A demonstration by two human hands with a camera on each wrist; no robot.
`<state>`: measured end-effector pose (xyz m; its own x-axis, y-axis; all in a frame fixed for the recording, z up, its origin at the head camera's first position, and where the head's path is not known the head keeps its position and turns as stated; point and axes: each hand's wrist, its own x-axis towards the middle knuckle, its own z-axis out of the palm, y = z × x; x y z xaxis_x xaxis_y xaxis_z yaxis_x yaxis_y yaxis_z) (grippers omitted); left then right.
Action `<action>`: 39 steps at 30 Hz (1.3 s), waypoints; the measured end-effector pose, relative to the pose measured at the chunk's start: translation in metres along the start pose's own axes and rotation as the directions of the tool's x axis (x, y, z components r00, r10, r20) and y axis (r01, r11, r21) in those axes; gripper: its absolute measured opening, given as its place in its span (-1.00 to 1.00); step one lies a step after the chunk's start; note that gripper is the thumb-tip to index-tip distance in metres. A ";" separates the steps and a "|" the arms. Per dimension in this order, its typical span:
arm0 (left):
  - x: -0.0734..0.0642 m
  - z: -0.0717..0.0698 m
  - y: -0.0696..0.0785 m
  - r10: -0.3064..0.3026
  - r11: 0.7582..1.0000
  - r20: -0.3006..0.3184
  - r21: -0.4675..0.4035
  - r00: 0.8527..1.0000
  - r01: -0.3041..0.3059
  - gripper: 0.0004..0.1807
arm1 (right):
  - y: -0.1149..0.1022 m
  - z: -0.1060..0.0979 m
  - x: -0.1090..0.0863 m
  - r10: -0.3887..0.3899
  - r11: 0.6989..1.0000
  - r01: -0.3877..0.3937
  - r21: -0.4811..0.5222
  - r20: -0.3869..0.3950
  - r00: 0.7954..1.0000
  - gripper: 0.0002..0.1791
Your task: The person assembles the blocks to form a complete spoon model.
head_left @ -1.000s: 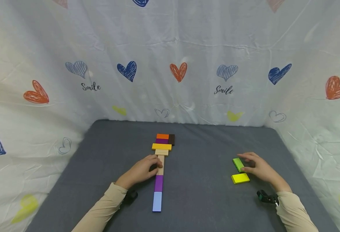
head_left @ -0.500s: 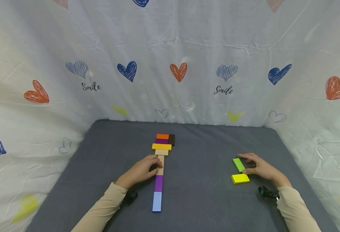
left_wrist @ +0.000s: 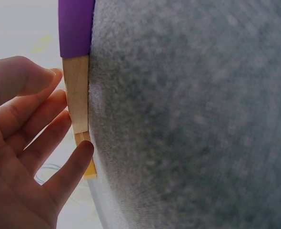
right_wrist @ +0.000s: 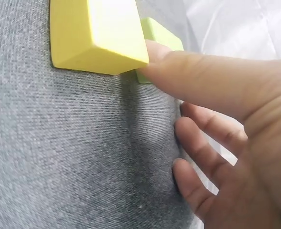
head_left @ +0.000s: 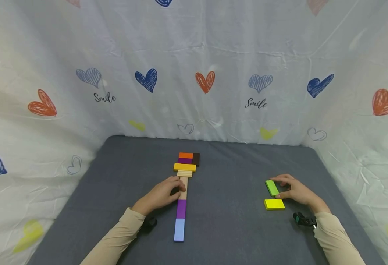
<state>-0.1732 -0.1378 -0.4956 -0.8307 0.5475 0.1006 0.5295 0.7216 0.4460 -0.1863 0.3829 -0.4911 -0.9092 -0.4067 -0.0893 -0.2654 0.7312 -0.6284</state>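
My left hand (head_left: 160, 195) rests its fingertips on a plain wooden block (head_left: 183, 189) in a line of flat blocks. In the left wrist view its fingers (left_wrist: 45, 126) are loosely bent and touch the block's upper face. Nearer me in the line lie a purple block (head_left: 181, 209) and a light blue block (head_left: 179, 230). At the right, my right hand (head_left: 296, 191) pinches a green block (head_left: 271, 188) lengthwise, thumb at the near end and index finger at the far end. A yellow block (head_left: 274, 204) lies just nearer me, close to the thumb in the right wrist view.
Beyond the left hand lie stacked-looking light wood pieces (head_left: 184, 173), a yellow-orange block (head_left: 184, 167) set crosswise, an orange block (head_left: 185, 155), another purple block (head_left: 185, 161) and a dark brown block (head_left: 196, 159). A white curtain (head_left: 227, 121) with printed hearts surrounds the grey table (head_left: 227, 224).
The right thumb now sits against the near end of the green block, which has shifted very slightly away from the yellow block. The left hand has stayed in place.
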 end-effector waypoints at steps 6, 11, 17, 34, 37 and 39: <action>0.000 -0.001 0.001 -0.007 1.000 0.007 -0.001 1.000 0.007 -0.87 | -0.002 -0.001 0.002 0.026 1.000 -0.026 -0.014 -0.024 0.999 -0.29; 0.001 -0.002 0.001 -0.010 1.000 0.012 0.001 1.000 0.010 -0.87 | -0.004 0.000 0.009 0.077 0.996 -0.079 -0.036 -0.045 0.996 -0.24; 0.001 -0.002 -0.001 0.002 1.000 0.002 0.001 1.000 -0.002 -0.87 | -0.020 0.006 0.025 0.083 0.996 -0.084 -0.008 -0.074 0.994 -0.23; 0.001 0.000 -0.002 -0.010 1.000 0.008 -0.010 1.000 0.010 -0.86 | -0.084 0.036 0.102 -0.024 0.999 0.029 0.024 -0.173 0.985 -0.25; 0.000 0.000 -0.002 0.001 1.000 -0.002 -0.008 1.000 -0.001 -0.86 | -0.096 0.044 0.116 -0.035 0.998 0.043 0.044 -0.166 0.985 -0.25; 0.000 0.000 -0.002 0.009 1.000 -0.011 -0.006 1.000 -0.010 -0.86 | -0.106 0.050 0.126 -0.043 0.997 0.053 0.057 -0.157 0.987 -0.25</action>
<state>-0.1737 -0.1391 -0.4968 -0.8276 0.5494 0.1150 0.5365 0.7140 0.4500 -0.2570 0.2273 -0.4743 -0.9359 -0.3472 0.0601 -0.2942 0.6761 -0.6755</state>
